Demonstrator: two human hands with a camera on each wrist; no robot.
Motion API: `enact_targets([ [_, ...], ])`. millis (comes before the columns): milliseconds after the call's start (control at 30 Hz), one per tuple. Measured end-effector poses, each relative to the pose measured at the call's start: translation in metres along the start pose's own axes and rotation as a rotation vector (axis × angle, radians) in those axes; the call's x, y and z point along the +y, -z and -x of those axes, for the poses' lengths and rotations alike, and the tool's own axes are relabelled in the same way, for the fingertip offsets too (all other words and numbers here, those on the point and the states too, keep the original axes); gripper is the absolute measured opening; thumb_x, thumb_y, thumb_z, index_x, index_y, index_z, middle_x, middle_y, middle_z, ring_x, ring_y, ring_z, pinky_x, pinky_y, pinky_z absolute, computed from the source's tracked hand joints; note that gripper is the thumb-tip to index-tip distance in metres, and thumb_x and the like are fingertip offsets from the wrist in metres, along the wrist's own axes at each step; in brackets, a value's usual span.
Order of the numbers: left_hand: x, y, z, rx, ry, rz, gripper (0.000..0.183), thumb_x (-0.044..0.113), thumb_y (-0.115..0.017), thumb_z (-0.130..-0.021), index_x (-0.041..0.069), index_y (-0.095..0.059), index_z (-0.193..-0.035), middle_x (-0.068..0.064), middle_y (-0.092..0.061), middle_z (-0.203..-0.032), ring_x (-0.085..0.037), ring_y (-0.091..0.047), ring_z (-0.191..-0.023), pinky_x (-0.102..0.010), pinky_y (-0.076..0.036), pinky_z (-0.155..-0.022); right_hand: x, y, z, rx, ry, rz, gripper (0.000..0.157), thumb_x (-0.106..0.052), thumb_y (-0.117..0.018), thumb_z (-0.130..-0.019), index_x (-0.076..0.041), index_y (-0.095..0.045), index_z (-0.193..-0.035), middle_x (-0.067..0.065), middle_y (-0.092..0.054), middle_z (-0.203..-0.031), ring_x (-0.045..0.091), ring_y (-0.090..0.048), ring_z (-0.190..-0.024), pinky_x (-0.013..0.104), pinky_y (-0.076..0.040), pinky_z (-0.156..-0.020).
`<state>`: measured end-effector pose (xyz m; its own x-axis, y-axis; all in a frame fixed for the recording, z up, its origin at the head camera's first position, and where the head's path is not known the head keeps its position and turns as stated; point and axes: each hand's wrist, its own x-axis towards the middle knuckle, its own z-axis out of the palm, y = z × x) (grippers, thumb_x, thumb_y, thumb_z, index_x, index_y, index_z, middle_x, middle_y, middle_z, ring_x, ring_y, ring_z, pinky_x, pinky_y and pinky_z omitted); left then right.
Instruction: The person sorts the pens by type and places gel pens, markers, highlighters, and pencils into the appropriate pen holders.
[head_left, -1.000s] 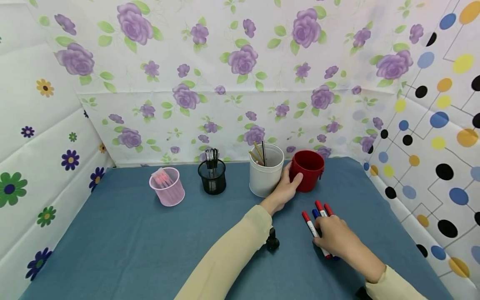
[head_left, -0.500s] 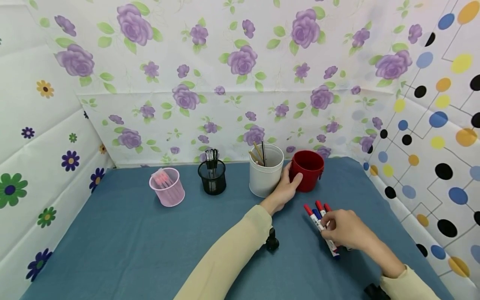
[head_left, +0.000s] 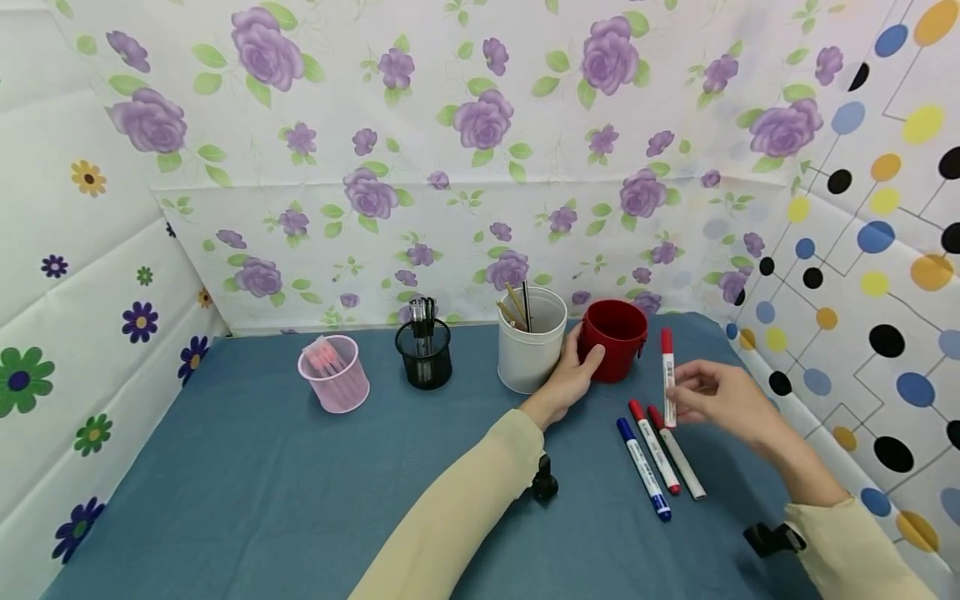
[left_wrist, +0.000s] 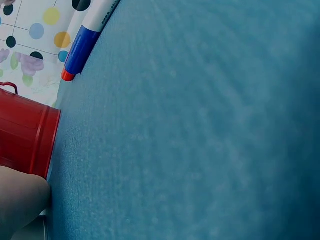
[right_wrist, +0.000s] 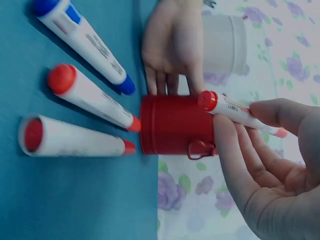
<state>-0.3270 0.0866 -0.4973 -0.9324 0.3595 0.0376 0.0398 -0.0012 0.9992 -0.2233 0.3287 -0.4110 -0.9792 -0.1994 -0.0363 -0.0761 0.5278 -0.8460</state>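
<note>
My right hand (head_left: 731, 402) pinches a red-capped white marker (head_left: 667, 367) between thumb and fingers, raised over the blue cloth. The marker stands nearly upright in the head view, cap end up. At the back, my left hand (head_left: 567, 379) grips the left side of a small red bucket (head_left: 622, 358), thumb in front. The bucket's side handle (right_wrist: 201, 148) shows in the right wrist view. Below my right hand lie a blue marker (head_left: 643, 469) and two red markers, one nearer the blue (head_left: 655, 447) and one farther right (head_left: 678, 457).
Left of the bucket stands a white cup (head_left: 521, 362) with pencils. Farther left are a black mesh holder (head_left: 427, 371) with pens and a pink holder (head_left: 341, 392) with pink-topped items. A flowered cloth wall (head_left: 450, 233) rises behind.
My right hand has lifted a red marker off the group, carrying it up and toward the red bucket. The other markers now lie uncovered. My left hand stays on the bucket.
</note>
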Motion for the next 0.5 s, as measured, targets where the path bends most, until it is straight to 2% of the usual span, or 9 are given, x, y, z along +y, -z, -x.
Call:
enact_targets([
  [300,0.002,0.000,0.001,0.007,-0.003,0.003,0.068,0.043,-0.049,-0.113,0.027,-0.017,-0.170,0.001,-0.023,-0.173,-0.021,-0.024,-0.158,-0.047,-0.022,-0.130,0.002,0.021,-0.023,0.091,0.025,-0.005,0.045,-0.029,-0.069,-0.106,0.006,-0.057,-0.133,0.016,-0.072,-0.111,0.021,-0.079,-0.090,0.027,-0.064,-0.077],
  [500,-0.004,0.000,-0.004,0.002,0.008,-0.007,0.067,0.041,-0.049,-0.114,0.028,-0.015,-0.171,0.002,-0.020,-0.173,-0.019,-0.023,-0.159,-0.046,-0.022,-0.130,-0.002,0.029,-0.035,0.147,0.048,-0.038,0.044,-0.027,-0.069,-0.106,0.005,-0.057,-0.134,0.001,-0.073,-0.105,0.015,-0.079,-0.087,0.024,-0.063,-0.077],
])
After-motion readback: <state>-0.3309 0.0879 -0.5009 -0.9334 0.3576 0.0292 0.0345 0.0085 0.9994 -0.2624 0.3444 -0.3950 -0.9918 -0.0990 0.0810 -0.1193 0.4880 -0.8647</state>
